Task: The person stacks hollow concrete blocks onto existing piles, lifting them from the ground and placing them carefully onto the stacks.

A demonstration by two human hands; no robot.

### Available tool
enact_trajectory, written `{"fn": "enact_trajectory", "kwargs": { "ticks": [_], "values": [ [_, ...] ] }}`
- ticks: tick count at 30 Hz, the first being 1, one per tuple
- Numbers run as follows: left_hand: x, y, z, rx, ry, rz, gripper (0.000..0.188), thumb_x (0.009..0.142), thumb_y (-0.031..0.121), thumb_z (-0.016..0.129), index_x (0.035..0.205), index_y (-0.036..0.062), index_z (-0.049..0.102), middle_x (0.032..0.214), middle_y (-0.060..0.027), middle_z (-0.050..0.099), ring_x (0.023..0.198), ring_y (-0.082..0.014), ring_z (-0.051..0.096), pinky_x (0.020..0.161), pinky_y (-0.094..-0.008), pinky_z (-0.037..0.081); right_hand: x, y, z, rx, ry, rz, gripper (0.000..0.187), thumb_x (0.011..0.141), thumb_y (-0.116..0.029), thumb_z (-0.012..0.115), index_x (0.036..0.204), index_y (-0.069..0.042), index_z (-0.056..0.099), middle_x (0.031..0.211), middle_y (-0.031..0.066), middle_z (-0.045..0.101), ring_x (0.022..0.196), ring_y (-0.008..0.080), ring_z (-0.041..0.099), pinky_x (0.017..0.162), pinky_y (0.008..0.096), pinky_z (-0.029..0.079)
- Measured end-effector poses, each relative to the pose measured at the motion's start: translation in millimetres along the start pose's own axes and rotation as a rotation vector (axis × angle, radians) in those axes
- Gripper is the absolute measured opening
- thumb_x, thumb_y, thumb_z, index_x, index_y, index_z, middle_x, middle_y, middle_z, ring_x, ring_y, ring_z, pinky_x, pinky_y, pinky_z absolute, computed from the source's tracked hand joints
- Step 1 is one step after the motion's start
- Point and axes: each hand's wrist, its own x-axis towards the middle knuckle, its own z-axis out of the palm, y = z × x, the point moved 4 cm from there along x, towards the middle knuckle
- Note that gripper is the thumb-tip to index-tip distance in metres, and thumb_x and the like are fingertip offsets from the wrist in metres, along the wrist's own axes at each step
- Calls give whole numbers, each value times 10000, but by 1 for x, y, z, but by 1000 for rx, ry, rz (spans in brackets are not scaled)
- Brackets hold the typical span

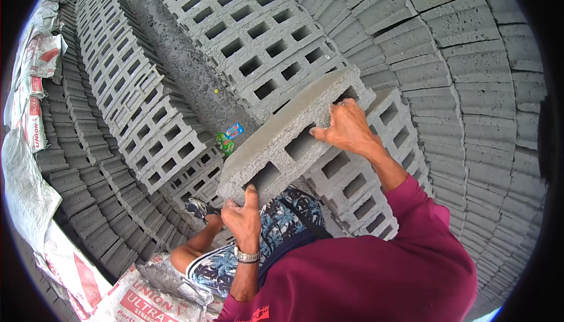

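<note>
I hold a grey concrete hollow block (281, 161) tilted in front of me, its row of rectangular holes turned toward me. My left hand (242, 221) grips its lower left end, the thumb at the mouth of the nearest hole. At the upper right end, my right hand (351, 127) is closed on the block, with fingers hooked into the holes. The far side of the block and the fingers behind it are hidden. Below my right forearm stand more stacked hollow blocks (367, 188), partly covered by the held one.
A long row of hollow blocks (244, 74) runs away ahead, another row (154, 100) to its left. Between them lies a gritty strip of floor (176, 58) with a green wrapper (224, 145) and a blue wrapper (234, 130). Tall block stacks (435, 78) stand right; cement bags (141, 301) lie lower left.
</note>
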Motion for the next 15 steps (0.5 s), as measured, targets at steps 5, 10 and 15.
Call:
{"fn": "enact_trajectory", "kwargs": {
  "ticks": [5, 10, 15],
  "values": [
    [4, 35, 107, -39, -103, 37, 627, 779, 451, 790, 606, -66, 481, 544, -185, 513, 526, -242, 482, 543, -477, 418, 13, 96, -26, -95, -18, 172, 503, 633, -364, 766, 586, 106, 593, 586, 286, 598, 596, 410, 632, 651, 481, 516],
    [4, 50, 161, 53, -115, 14, 617, 787, 478, 748, 709, -119, 613, 684, -345, 616, 719, -517, 643, 775, -540, 507, 26, 150, -15, -57, -70, 284, 533, 650, -393, 791, 653, 113, 624, 648, 288, 623, 656, 408, 640, 686, 479, 520],
    [5, 58, 159, 104, -224, 29, 655, 828, 520, 707, 703, -120, 639, 715, -373, 627, 740, -515, 662, 815, -535, 514, 22, 170, 2, -167, 62, 208, 563, 689, -433, 793, 765, 109, 659, 800, 279, 673, 799, 401, 644, 841, 483, 497]
  ]
}}
